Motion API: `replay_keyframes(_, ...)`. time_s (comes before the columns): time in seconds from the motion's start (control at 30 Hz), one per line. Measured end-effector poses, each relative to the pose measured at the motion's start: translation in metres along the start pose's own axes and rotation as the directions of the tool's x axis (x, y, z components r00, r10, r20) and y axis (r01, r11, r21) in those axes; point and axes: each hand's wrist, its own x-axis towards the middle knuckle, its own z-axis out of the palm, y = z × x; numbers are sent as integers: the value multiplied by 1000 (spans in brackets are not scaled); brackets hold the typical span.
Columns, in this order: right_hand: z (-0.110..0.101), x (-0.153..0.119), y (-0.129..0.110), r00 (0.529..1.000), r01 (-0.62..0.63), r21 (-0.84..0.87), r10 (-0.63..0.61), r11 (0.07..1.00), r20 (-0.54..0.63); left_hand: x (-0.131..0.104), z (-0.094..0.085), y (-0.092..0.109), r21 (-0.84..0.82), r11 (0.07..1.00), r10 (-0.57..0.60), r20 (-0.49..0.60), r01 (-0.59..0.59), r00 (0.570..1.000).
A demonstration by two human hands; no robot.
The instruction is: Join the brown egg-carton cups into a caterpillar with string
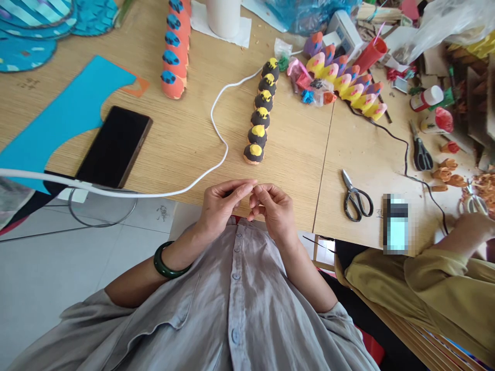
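Note:
My left hand (222, 206) and my right hand (276, 208) meet at the table's front edge, before my grey shirt. Thumb and forefinger of each are pinched, and the fingertips nearly touch. Whatever lies between them is too small or hidden to make out. Just beyond is a row of dark, rounded pieces with yellow tops (259, 118), apart from my hands. A white cable (216, 165) curves across the wooden table (216, 62) to the left of that row. My left wrist wears a dark green bangle (159, 260).
At left lie a phone (114, 147) and a blue cut sheet (65, 113). An orange row with blue spots (174, 56) stands behind. To the right are scissors (353, 198), a pixelated object (396, 226), a yellow-and-pink row (351, 90) and a co-worker's hand (474, 229).

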Motion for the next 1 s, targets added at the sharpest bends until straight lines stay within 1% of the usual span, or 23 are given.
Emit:
replay_keyframes(0.1, 1, -1, 0, 1000, -21, 14, 21, 1000, 13, 0, 0, 1, 2, 1000, 25, -8, -25, 1000)
replay_keyframes(0.2, 2, -2, -1, 1000, -13, 21, 13, 1000, 13, 0, 0, 1, 15, 1000, 23, 3, -23, 1000)
replay_keyframes(0.27, 2, -1, -2, 1000, -3, 11, 3, 1000, -2, -1, 0, 1, 6, 1000, 3, 14, -3, 1000)
replay_keyframes(0.4, 0, 0, -1, 999, 6, 14, -6, 1000, -33, 0, 0, 1, -64, 997, -38, 56, 41, 998)
replay_keyframes(0.57, 0, 1, 1, 995, 55, -24, -57, 998, -84, 0, -1, -2, -50, 998, -40, 22, 41, 999)
replay_keyframes(0.73, 1, -2, 0, 990, 103, -63, -109, 993, -86, -1, 0, -3, -9, 1000, -12, -17, 12, 1000)
replay_keyframes(0.87, 2, -4, -2, 990, 106, -83, -113, 991, -82, -1, 0, 0, 1, 1000, 25, -9, -25, 1000)
replay_keyframes(1.0, 2, -4, -3, 989, 82, -89, -92, 993, -116, -1, -1, 2, 12, 999, 37, -25, -37, 999)
